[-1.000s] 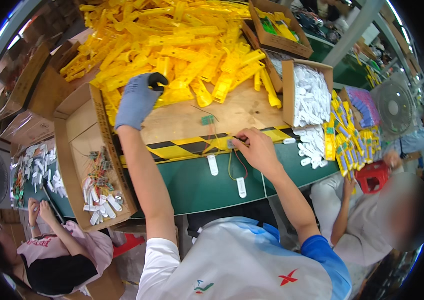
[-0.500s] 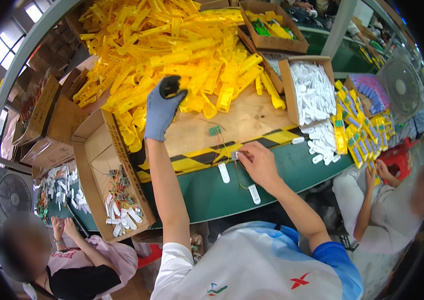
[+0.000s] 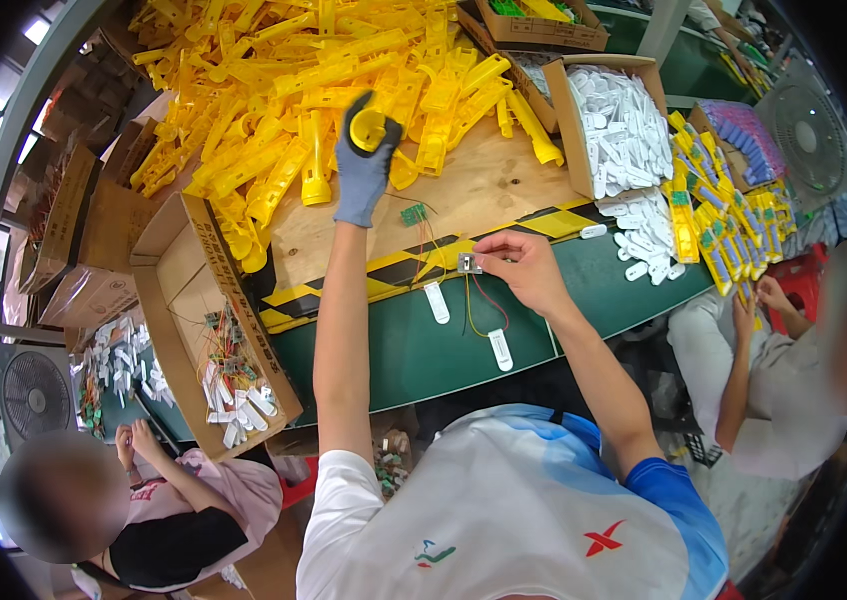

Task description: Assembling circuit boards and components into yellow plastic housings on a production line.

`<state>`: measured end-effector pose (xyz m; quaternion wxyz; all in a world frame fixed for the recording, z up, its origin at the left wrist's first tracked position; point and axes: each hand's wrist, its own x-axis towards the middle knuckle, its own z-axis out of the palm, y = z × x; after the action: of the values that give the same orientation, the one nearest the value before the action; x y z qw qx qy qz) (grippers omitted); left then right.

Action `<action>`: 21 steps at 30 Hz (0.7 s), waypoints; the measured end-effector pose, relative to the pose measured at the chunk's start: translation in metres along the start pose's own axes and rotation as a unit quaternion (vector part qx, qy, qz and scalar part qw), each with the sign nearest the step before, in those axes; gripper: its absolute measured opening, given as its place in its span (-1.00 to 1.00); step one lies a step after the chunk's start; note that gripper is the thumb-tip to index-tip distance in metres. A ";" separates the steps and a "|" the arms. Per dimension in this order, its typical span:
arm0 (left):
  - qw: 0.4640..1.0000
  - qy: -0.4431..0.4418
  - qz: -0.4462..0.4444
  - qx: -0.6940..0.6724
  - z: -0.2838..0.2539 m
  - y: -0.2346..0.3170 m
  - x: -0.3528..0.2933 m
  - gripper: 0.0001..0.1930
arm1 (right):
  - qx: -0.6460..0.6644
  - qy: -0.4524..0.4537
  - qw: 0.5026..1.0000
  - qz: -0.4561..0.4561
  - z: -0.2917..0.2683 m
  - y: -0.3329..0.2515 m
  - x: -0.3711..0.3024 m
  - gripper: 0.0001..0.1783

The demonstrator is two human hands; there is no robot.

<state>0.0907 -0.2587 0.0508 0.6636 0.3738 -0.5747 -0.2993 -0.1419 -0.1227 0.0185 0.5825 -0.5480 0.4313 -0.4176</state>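
Observation:
My left hand [image 3: 360, 187], in a grey glove with black fingers, is over the near edge of a heap of yellow plastic casings [image 3: 274, 110]. Its fingers curl around the round end of a yellow plastic casing [image 3: 368, 130]. Bare, my right hand [image 3: 527, 268] pinches a small square silvery part [image 3: 468, 263] above the striped edge of the table. Thin wires loop down beside it towards a white plastic tab [image 3: 501, 350]. A second white tab [image 3: 437, 303] lies to the left, with wires leading up to a green circuit board [image 3: 414, 214] on the plywood.
An open cardboard box [image 3: 174, 300] on the left holds wired boards and white tabs. At right stand a box of white tabs [image 3: 619, 120] and a pile of filled yellow casings [image 3: 709, 215]. Co-workers sit on both sides, a hand [image 3: 142, 440] showing at left. Fans flank the table.
My left hand has moved right and now grips a yellow casing by its round end. My right hand still pinches the silvery part. The whole view has shifted slightly.

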 end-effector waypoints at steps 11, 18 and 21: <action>0.949 -0.255 0.036 0.183 0.032 0.125 -0.008 -0.61 | 0.485 -0.088 0.868 0.061 -0.045 -0.083 0.065 -0.80; 0.979 -0.084 0.093 0.162 0.020 0.119 -0.012 -0.76 | 0.326 -0.134 0.936 -0.002 -0.013 -0.138 0.085 -0.72; 0.998 -0.007 -0.040 -0.050 0.021 0.128 -0.017 -0.80 | 0.121 -0.112 0.980 -0.109 -0.009 -0.151 0.087 -0.69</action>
<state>0.0631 -0.1786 0.1508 0.6652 0.3608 -0.5481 -0.3563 -0.1285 -0.2167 0.1653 0.6397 -0.5608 0.2475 -0.4637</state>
